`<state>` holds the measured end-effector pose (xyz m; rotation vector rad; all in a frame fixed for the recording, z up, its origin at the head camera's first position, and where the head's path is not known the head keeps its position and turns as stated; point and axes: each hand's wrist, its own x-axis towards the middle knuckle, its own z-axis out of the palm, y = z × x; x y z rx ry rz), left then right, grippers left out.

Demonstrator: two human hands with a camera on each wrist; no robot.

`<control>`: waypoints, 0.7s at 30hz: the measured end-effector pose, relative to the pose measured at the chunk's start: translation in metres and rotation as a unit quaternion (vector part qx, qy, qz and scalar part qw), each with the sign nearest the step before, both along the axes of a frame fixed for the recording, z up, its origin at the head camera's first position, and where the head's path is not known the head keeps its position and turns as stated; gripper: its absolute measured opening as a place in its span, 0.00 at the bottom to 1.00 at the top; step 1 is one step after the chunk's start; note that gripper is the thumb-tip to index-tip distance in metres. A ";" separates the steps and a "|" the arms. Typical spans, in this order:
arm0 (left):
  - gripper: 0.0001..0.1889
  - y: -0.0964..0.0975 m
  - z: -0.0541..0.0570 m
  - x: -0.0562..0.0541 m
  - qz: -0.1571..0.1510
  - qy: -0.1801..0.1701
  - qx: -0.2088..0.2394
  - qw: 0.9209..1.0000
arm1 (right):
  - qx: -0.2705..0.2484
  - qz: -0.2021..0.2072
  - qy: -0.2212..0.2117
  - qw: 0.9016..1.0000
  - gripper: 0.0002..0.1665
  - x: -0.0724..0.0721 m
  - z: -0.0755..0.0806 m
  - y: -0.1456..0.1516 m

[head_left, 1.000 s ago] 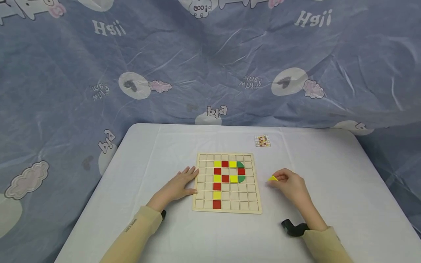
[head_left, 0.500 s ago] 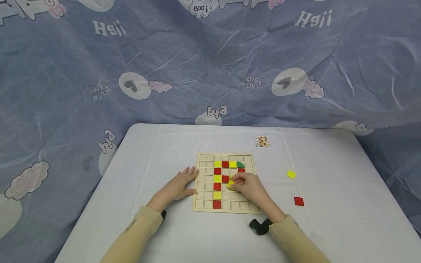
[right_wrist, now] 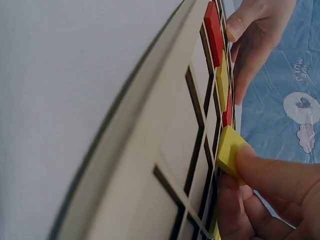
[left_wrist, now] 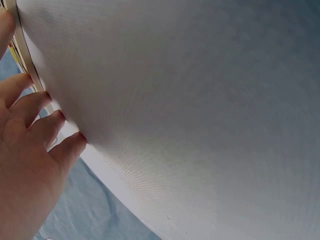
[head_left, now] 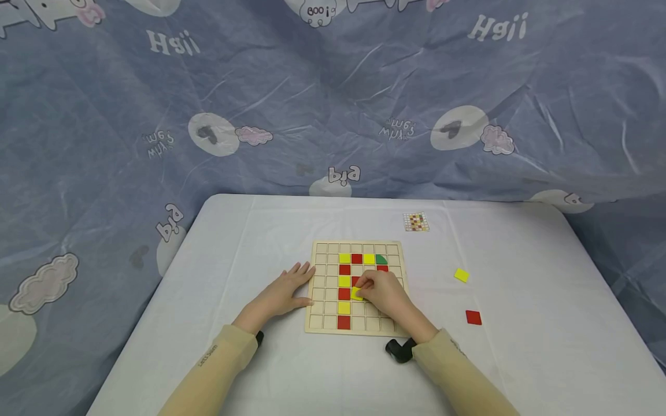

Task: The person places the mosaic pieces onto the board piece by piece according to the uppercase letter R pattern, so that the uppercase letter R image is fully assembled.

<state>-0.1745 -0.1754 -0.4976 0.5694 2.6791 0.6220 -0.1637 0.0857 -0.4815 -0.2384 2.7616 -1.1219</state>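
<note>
A wooden grid board (head_left: 325, 327) lies mid-table, with red, yellow and green tiles set in some of its squares. My right hand (head_left: 385, 293) pinches a yellow square tile (right_wrist: 229, 148) between thumb and fingers. That tile is tilted, close over the square just right of a red tile (head_left: 344, 294) in the left column. The same hand hides part of the board's right side. My left hand (head_left: 281, 292) rests at the board's left edge with fingers spread; in the left wrist view its fingertips (left_wrist: 76, 139) touch down along that edge.
Right of the board, a loose yellow tile (head_left: 461, 275) and a loose red tile (head_left: 473, 318) lie on the white table (head_left: 546, 346). A small card with a printed coloured grid (head_left: 416, 222) lies behind the board. A blue patterned cloth (head_left: 333, 86) hangs behind the table.
My right hand has carried the yellow tile from right of the board leftward over it, uncovering the loose yellow and red tiles. My left hand has stayed at the board's edge.
</note>
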 end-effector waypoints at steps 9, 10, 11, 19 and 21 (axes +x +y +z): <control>0.43 0.000 -0.002 0.000 0.002 0.002 0.000 1.000 | 0.025 0.006 -0.003 1.000 0.03 0.001 -0.001 -0.002; 0.43 0.000 -0.002 0.000 0.003 0.003 0.000 1.000 | 0.029 0.008 0.003 1.000 0.03 0.001 -0.002 -0.002; 0.43 0.000 -0.002 0.000 0.003 0.003 0.000 1.000 | 0.030 0.008 0.006 0.999 0.03 0.001 -0.003 -0.003; 0.43 0.000 -0.002 0.000 0.000 0.003 -0.001 1.000 | 0.022 -0.002 0.016 1.000 0.03 0.007 0.002 0.002; 0.43 0.000 -0.002 -0.001 -0.001 0.004 0.002 1.000 | 0.006 -0.010 0.013 1.000 0.05 0.009 0.008 0.011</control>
